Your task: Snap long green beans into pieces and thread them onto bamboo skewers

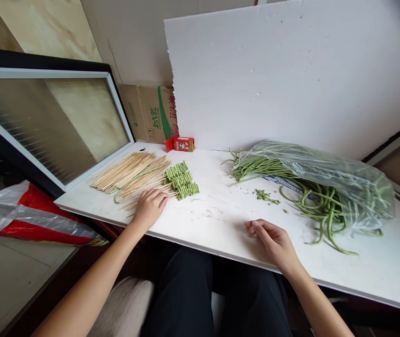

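From my feed: left hand (149, 206) at stick ends of bean skewers (181, 180), fingers curled narrow; can't tell whether they grip. Bean ends lie just beyond fingertips, up and right; sticks run left to right, rising slightly. Right hand (272, 239) well apart, loosely curled, nothing seen in it. Bare sticks (124, 172) crowd left; room on table (214, 229) between hands; front edge passes under both forearms.

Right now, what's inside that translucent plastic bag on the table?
Long green beans lie in the translucent plastic bag, some spilling out at its left and near sides. Cloudy folds and overlapping beans cover whatever is deeper inside.
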A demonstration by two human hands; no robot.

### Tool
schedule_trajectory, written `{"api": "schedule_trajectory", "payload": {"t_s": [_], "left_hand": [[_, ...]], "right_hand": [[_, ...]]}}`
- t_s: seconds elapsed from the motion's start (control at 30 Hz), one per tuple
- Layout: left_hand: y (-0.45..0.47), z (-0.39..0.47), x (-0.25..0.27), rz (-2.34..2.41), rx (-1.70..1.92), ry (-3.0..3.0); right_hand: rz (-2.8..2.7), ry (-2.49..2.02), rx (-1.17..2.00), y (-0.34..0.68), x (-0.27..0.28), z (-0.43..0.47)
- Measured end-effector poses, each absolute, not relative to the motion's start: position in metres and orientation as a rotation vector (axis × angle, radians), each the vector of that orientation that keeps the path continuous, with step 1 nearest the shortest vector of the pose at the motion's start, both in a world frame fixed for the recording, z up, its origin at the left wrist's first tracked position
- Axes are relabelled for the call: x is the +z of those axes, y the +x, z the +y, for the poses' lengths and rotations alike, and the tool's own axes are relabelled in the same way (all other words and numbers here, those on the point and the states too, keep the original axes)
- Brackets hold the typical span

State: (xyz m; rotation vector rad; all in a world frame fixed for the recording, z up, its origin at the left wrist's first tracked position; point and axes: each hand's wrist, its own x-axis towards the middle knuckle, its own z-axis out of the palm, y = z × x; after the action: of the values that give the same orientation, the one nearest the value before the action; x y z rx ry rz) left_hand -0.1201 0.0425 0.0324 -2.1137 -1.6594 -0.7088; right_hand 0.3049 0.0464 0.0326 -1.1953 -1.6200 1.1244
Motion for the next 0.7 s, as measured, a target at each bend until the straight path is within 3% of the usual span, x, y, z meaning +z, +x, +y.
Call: {"api": "schedule_trajectory", "payload": {"t_s": [0.7], "left_hand": [[-0.1139,0.0463,0.0339,-1.645,-0.668,-2.139]], "right_hand": [[-1.655,-1.224,1.111,0.3003,0.0371,0.0441]]}}
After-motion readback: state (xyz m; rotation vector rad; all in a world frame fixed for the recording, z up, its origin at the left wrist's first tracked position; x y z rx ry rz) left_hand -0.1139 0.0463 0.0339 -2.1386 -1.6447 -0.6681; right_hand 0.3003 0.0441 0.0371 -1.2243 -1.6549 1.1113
